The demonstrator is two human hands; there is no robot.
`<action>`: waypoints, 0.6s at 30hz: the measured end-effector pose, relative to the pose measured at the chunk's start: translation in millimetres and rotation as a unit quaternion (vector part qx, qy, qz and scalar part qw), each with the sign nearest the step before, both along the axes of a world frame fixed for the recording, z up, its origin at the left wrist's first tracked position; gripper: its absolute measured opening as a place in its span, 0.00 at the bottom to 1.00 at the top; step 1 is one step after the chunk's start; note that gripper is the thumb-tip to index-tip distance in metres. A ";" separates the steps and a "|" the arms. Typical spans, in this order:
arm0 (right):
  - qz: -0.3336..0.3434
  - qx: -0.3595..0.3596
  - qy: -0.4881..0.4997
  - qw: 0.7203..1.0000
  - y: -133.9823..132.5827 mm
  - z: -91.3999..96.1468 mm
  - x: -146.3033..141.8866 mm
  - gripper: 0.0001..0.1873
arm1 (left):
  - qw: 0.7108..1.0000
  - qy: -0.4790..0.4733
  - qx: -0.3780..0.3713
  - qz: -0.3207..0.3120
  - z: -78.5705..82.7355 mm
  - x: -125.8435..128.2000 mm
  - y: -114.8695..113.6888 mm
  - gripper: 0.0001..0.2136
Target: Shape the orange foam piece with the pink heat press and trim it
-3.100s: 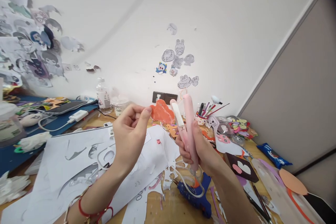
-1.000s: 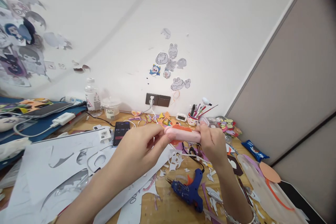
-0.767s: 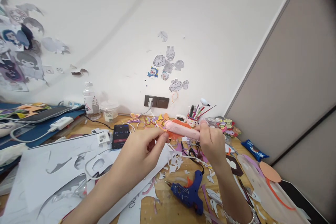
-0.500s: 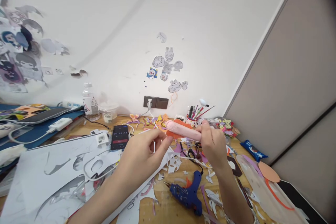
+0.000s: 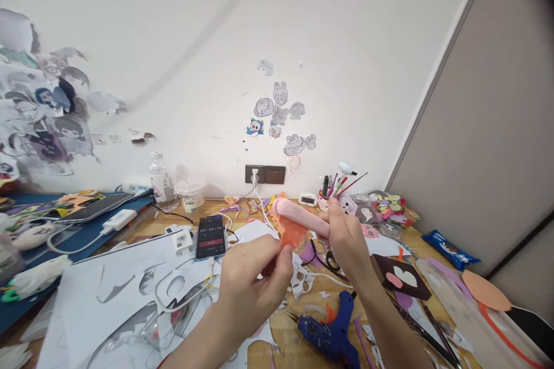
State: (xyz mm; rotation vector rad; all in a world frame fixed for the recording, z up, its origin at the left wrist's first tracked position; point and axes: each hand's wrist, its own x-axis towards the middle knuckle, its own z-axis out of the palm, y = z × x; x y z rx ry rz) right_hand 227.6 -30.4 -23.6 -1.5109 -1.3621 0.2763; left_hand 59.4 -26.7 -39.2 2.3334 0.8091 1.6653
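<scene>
Left grip (image 5: pixel 255 279) beneath cutout (image 5: pixel 292 234) and clamp (image 5: pixel 302 218)

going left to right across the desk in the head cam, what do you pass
water bottle → plastic cup → phone → left hand pinching the orange cutout → right hand gripping the pink tool → blue snack packet

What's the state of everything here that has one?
left hand: pinching orange cutout
right hand: gripping pink tool
pink tool: arms closed together, cutout against it
phone: screen on, timer showing
glue gun: lying flat, untouched
bottle: upright, capped
</scene>
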 end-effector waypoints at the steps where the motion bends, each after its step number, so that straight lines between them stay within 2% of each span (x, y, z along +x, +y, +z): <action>1: 0.004 -0.007 0.025 1.000 3.1 -1.7 -1.8 0.32 | 1.000 -0.004 0.003 0.000 -1.9 1.2 2.8 0.14; 4: 0.022 -0.024 0.107 0.994 13.0 -6.2 -7.0 0.31 | 1.000 -0.016 -0.007 -0.004 -4.8 3.9 8.1 0.14; 7: 0.076 -0.050 0.201 0.975 20.8 -6.7 -6.5 0.29 | 0.998 -0.034 -0.042 -0.026 -3.7 3.3 7.2 0.14; 9: 0.123 -0.067 0.253 0.957 22.3 -4.0 -1.0 0.26 | 0.983 -0.077 -0.154 -0.060 -0.6 0.6 6.7 0.15; 11: 0.164 -0.080 0.286 0.940 20.5 0.1 6.9 0.25 | 0.941 -0.112 -0.299 -0.110 3.7 -2.6 9.1 0.15; 13: 0.196 -0.095 0.299 0.929 16.6 4.3 14.0 0.24 | 0.913 -0.104 -0.369 -0.142 8.1 -5.5 14.2 0.15; 15: 0.213 -0.105 0.290 0.927 12.1 7.4 18.5 0.25 | 0.912 -0.072 -0.377 -0.145 12.1 -7.9 19.4 0.14; 18: 0.185 -0.083 0.237 0.950 6.5 9.3 21.1 0.28 | 0.922 -0.031 -0.367 -0.116 17.9 -12.5 25.1 0.15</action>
